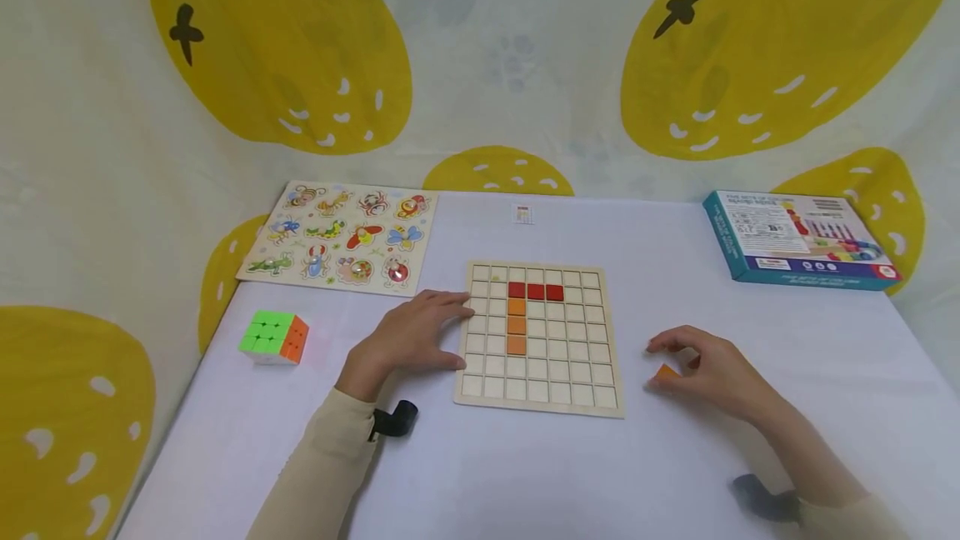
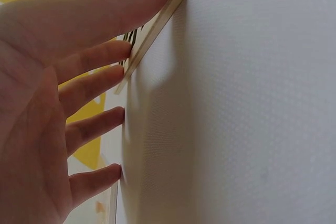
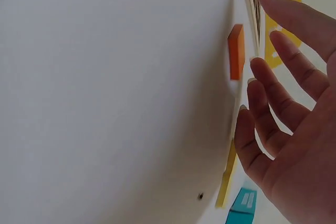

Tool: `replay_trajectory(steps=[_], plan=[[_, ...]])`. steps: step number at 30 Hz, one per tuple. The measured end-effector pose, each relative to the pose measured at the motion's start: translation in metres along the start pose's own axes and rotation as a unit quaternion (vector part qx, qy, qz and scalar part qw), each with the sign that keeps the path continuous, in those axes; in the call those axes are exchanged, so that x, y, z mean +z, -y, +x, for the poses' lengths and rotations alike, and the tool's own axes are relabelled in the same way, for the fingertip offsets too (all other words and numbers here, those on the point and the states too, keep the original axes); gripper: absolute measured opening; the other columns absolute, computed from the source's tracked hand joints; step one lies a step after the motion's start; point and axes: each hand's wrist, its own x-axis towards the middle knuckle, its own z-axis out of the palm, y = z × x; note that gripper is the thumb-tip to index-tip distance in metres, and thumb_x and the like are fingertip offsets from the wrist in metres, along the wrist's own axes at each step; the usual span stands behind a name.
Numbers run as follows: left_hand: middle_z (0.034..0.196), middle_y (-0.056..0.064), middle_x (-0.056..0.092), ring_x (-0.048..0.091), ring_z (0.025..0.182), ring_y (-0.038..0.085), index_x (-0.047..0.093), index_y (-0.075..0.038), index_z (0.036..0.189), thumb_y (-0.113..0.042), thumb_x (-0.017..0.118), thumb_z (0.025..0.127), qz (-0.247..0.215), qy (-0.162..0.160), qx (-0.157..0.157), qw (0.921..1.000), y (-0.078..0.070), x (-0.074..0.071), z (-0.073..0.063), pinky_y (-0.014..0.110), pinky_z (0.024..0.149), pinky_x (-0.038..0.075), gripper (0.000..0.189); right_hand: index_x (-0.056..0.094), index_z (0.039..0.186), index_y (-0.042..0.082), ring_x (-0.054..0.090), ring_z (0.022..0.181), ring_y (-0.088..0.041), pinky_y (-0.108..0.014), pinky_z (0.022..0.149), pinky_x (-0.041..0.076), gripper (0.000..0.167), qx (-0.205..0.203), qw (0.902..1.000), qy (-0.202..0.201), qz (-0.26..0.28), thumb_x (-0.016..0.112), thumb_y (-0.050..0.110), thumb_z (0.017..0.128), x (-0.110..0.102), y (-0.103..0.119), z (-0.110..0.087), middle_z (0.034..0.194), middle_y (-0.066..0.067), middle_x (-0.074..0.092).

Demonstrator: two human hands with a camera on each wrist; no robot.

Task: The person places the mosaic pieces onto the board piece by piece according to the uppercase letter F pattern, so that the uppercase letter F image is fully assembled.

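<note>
A wooden grid board (image 1: 558, 394) lies flat on the table. Three red tiles (image 1: 536, 292) sit in a row near its top, and three orange tiles (image 1: 516, 325) run down in a column below the leftmost red one. My left hand (image 1: 412, 332) rests at the board's left edge, thumb and fingers spread along it. To the right of the board, my right hand (image 1: 712, 369) hovers low over a loose orange tile (image 3: 237, 52). In the right wrist view its fingers are loosely bent and apart from this tile, which lies on the white cloth.
A puzzle cube (image 1: 273, 336) stands at the left. Behind it lies an insect peg puzzle board (image 1: 337, 236). At the back right is a teal toy box (image 1: 802, 240), and a small printed card (image 1: 522, 214) lies at the back middle. A fruit-print cloth (image 1: 517, 90) hangs behind the table.
</note>
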Motion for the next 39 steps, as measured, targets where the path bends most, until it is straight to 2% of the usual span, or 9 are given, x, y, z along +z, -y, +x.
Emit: replay_trajectory(steps=[3,9,12,18,23,28,34,39], plan=[[0.164,-0.007,0.041,0.040,0.151,0.024,0.057,-0.027,0.146,-0.048,0.084,0.079,0.002,-0.001,0.000,1.0000,0.000,0.000,0.000,0.051,0.117,0.043,0.075,0.072,0.113,0.020,0.056,0.099,-0.004,-0.017,0.079,0.050,0.044,0.015,0.9998,0.013,-0.008,0.089,0.037,0.076,0.000,-0.006,-0.006,0.117,-0.001,0.073],[0.164,-0.006,0.042,0.040,0.151,0.025,0.057,-0.026,0.146,-0.048,0.084,0.079,0.003,0.000,0.003,1.0000,0.000,0.000,0.001,0.051,0.116,0.043,0.076,0.073,0.112,0.019,0.053,0.095,-0.001,-0.015,0.079,0.048,0.045,0.024,0.9995,0.009,-0.018,0.090,0.038,0.074,0.002,-0.015,-0.014,0.113,0.000,0.071],[0.164,-0.006,0.042,0.040,0.150,0.025,0.057,-0.026,0.146,-0.049,0.084,0.078,0.003,-0.001,0.005,1.0000,0.001,0.001,0.001,0.051,0.116,0.043,0.076,0.073,0.112,0.021,0.055,0.095,-0.004,-0.014,0.080,0.048,0.043,0.026,0.9993,0.006,-0.024,0.090,0.037,0.076,0.003,-0.018,-0.015,0.112,0.002,0.072],[0.164,-0.006,0.042,0.040,0.150,0.025,0.057,-0.026,0.146,-0.048,0.084,0.078,-0.001,-0.002,0.005,1.0000,0.001,0.001,0.000,0.051,0.116,0.044,0.076,0.073,0.114,0.019,0.061,0.103,-0.018,-0.011,0.077,0.048,0.036,0.044,0.9988,0.013,-0.017,0.085,0.034,0.083,0.004,-0.017,-0.014,0.114,-0.002,0.074],[0.163,-0.006,0.042,0.041,0.150,0.025,0.058,-0.026,0.145,-0.047,0.084,0.078,0.001,-0.005,0.006,1.0000,0.000,0.000,0.000,0.051,0.116,0.044,0.075,0.074,0.112,0.017,0.061,0.095,-0.014,-0.012,0.074,0.049,0.035,0.047,0.9986,0.008,-0.022,0.084,0.033,0.084,0.003,-0.015,-0.013,0.109,-0.002,0.075],[0.164,-0.006,0.042,0.040,0.150,0.024,0.058,-0.026,0.145,-0.047,0.084,0.078,-0.001,-0.004,0.004,1.0000,-0.001,0.000,-0.001,0.051,0.116,0.043,0.075,0.074,0.112,0.017,0.064,0.095,-0.014,-0.011,0.075,0.051,0.033,0.048,0.9986,-0.002,-0.020,0.084,0.031,0.084,0.001,-0.013,-0.011,0.108,-0.002,0.075],[0.164,-0.006,0.042,0.040,0.151,0.025,0.057,-0.026,0.145,-0.047,0.084,0.078,-0.007,-0.002,0.000,1.0000,-0.002,-0.001,-0.002,0.052,0.117,0.042,0.075,0.076,0.108,0.014,0.062,0.084,0.004,-0.007,0.073,0.053,0.026,0.021,0.9991,-0.033,0.019,0.083,0.015,0.084,-0.004,-0.007,-0.009,0.108,-0.008,0.074],[0.164,-0.006,0.042,0.040,0.151,0.024,0.057,-0.026,0.145,-0.047,0.084,0.079,-0.005,-0.004,0.002,1.0000,-0.002,-0.001,-0.002,0.051,0.117,0.042,0.075,0.077,0.111,0.012,0.060,0.089,0.016,-0.005,0.076,0.053,0.027,-0.012,0.9979,-0.045,0.045,0.083,0.013,0.084,-0.006,-0.002,-0.005,0.112,-0.011,0.074]])
